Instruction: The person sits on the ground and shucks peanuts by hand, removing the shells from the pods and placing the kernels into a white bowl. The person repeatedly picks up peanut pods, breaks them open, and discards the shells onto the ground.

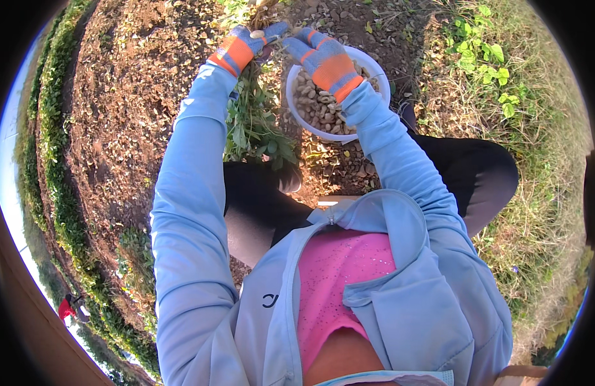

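Observation:
My left hand (242, 48), in an orange and grey knit glove, is closed around the stems of an uprooted peanut plant (251, 118). The leaves hang below it towards my leg, and a pale peanut pod (257, 34) shows at the thumb. My right hand (326, 60), gloved alike, reaches over a round white tub (293, 103) holding many unshelled peanuts (321, 108). Its fingertips are at the roots and pods near my left fingertips; whether they grip anything cannot be told.
Soil strewn with dry leaves (123, 96) lies to the left, with green crop rows (56, 144) beyond. Dry grass (534, 193) and a leafy green plant (490, 58) are at the right. My bent legs are below the tub. A distant person (68, 309) in red is at the lower left.

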Action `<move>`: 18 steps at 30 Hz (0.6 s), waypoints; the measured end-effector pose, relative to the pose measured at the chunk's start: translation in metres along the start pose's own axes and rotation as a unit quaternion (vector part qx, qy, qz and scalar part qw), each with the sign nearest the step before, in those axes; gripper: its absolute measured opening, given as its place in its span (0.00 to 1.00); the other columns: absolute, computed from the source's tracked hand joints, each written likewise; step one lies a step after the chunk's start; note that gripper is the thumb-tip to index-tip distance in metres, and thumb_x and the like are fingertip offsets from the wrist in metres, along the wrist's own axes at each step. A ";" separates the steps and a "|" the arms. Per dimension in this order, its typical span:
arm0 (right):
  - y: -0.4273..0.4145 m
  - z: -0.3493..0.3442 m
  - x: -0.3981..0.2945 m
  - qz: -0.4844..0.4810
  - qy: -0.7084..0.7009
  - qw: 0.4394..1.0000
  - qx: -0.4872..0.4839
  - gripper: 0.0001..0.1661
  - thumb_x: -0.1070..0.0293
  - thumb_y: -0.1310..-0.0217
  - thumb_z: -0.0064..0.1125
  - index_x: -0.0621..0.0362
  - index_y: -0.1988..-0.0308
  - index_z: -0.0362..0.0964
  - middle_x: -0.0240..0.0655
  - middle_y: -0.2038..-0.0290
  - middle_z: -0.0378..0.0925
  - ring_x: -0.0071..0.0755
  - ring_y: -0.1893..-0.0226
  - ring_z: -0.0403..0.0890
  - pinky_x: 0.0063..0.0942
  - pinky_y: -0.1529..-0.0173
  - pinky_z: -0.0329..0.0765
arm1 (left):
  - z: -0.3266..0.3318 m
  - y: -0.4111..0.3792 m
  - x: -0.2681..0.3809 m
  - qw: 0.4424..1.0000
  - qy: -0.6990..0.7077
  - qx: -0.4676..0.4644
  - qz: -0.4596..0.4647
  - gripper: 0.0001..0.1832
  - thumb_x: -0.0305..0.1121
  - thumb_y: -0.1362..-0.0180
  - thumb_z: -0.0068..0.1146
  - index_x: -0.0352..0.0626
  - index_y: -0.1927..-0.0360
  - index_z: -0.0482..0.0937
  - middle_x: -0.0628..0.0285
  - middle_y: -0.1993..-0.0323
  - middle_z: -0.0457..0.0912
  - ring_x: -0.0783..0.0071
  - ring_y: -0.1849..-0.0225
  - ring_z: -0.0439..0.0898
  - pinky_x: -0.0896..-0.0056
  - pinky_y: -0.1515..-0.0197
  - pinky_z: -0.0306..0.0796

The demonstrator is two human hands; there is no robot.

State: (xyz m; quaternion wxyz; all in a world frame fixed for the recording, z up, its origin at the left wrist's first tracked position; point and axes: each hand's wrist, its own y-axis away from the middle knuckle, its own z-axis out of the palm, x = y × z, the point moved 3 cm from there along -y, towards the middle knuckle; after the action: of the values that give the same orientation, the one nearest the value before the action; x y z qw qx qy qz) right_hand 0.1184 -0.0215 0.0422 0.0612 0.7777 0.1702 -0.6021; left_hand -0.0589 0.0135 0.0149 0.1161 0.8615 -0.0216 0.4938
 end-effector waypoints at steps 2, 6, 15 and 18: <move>0.002 -0.001 0.008 0.024 -0.020 0.999 -0.038 0.18 0.58 0.48 0.52 0.63 0.65 0.68 0.32 0.76 0.72 0.24 0.75 0.70 0.22 0.70 0.66 | 0.003 -0.007 -0.016 0.999 0.036 -0.002 0.000 0.14 0.35 0.50 0.46 0.38 0.82 0.77 0.61 0.86 0.75 0.75 0.80 0.73 0.72 0.75 0.67; 0.013 -0.005 0.012 0.083 0.009 0.992 -0.100 0.16 0.59 0.47 0.51 0.63 0.66 0.68 0.33 0.76 0.72 0.29 0.76 0.70 0.26 0.70 0.66 | -0.004 -0.016 -0.019 0.946 -0.299 0.015 0.121 0.14 0.38 0.46 0.43 0.42 0.64 0.77 0.65 0.85 0.70 0.78 0.84 0.65 0.75 0.81 0.61; 0.031 -0.023 0.024 -0.023 0.292 0.945 -0.144 0.22 0.55 0.47 0.50 0.62 0.59 0.67 0.39 0.73 0.74 0.32 0.71 0.75 0.27 0.67 0.70 | -0.035 -0.017 -0.078 0.989 0.090 -0.012 0.115 0.17 0.42 0.44 0.41 0.38 0.60 0.69 0.68 0.85 0.64 0.78 0.80 0.64 0.76 0.75 0.60; 0.016 0.009 0.044 -0.015 0.134 0.976 -0.173 0.32 0.51 0.53 0.55 0.68 0.56 0.63 0.46 0.69 0.74 0.39 0.65 0.75 0.31 0.61 0.70 | -0.023 -0.016 -0.073 0.994 0.050 -0.009 0.096 0.21 0.43 0.44 0.40 0.43 0.49 0.66 0.71 0.83 0.64 0.81 0.79 0.62 0.78 0.74 0.59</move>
State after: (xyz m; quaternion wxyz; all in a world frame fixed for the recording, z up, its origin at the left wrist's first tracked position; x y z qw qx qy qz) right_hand 0.1250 -0.0310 -0.0046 0.1623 0.8262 0.2897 -0.4551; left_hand -0.1133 0.0285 -0.0396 0.0769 0.8287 -0.1031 0.5446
